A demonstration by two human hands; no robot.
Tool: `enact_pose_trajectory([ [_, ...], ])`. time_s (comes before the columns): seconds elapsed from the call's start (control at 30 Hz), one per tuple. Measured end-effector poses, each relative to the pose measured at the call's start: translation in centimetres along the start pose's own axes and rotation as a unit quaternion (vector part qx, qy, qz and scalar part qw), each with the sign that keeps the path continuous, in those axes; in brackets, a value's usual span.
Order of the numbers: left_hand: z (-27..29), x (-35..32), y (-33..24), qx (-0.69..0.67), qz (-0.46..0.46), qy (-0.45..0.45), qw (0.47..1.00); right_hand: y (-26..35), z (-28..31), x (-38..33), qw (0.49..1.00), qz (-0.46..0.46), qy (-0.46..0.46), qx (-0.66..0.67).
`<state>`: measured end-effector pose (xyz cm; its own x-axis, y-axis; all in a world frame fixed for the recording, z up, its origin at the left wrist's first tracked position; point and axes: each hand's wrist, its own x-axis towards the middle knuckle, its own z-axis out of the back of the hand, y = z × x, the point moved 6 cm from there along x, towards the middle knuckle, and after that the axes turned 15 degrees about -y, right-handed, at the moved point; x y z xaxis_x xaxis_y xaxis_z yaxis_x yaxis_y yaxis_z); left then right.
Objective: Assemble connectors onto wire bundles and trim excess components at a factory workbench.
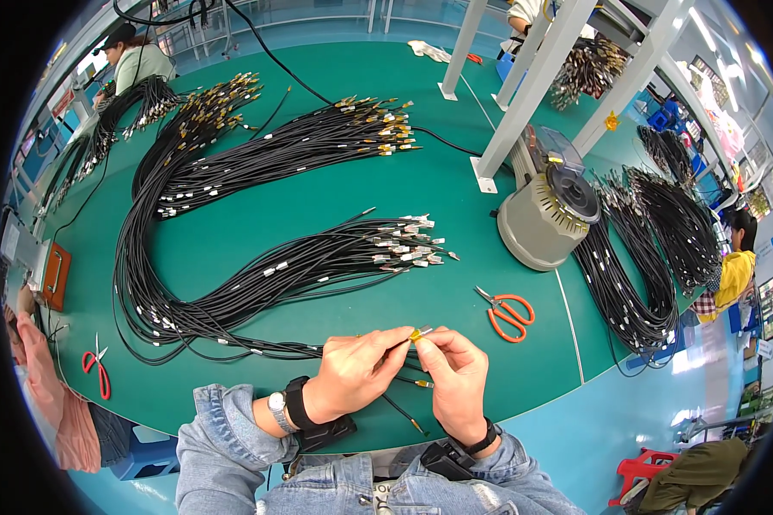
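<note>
My left hand [352, 371] and my right hand [458, 378] meet near the front edge of the table. Between their fingertips is a cable end wrapped in yellow tape [417, 335], with a short metallic tip showing. Both hands are closed in a pinch on it. Below my fingers, loose cable ends with yellow bands [423, 384] hang over the green surface. Just beyond my left hand a thick bundle of black cables [288, 275] with white labels curves across the table. Orange-handled scissors [511, 318] lie slightly open beyond my right hand.
A round grey tape dispenser [541, 210] stands right of centre beside white metal posts [524, 94]. More cable bundles [631, 275] drape at the right. Red-handled scissors [101, 373] lie far left, near an orange-brown box [56, 276]. Other people [142, 62] work around the table [455, 172].
</note>
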<state>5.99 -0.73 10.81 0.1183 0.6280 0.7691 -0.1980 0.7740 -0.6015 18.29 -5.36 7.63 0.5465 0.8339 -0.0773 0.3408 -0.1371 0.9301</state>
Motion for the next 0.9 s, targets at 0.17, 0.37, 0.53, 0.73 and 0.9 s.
enact_pose_trajectory([
  [0.17, -0.2, -0.1, 0.4, -0.044, 0.078, 0.04, 0.995, -0.1, 0.1, 0.4, 1.0, -0.005, -0.004, 0.001],
  [0.37, -0.8, -0.9, 1.9, -0.159, 0.272, 0.042, 0.948, -0.4, 0.0, 0.4, 0.999, -0.039, -0.015, 0.005],
  [0.53, -0.7, -0.8, 2.1, -0.198, 0.319, 0.041, 0.926, -0.4, -0.2, 0.2, 0.998, -0.058, -0.005, -0.002],
  [0.73, -1.0, -0.7, 2.1, -0.191, 0.323, 0.055, 0.925, -0.1, -0.5, 0.3, 0.998, -0.044, 0.012, 0.041],
  [0.9, -0.8, -0.7, 2.0, -0.194, 0.321, 0.031, 0.926, -0.6, -0.4, 0.4, 0.999, -0.046, -0.003, 0.008],
])
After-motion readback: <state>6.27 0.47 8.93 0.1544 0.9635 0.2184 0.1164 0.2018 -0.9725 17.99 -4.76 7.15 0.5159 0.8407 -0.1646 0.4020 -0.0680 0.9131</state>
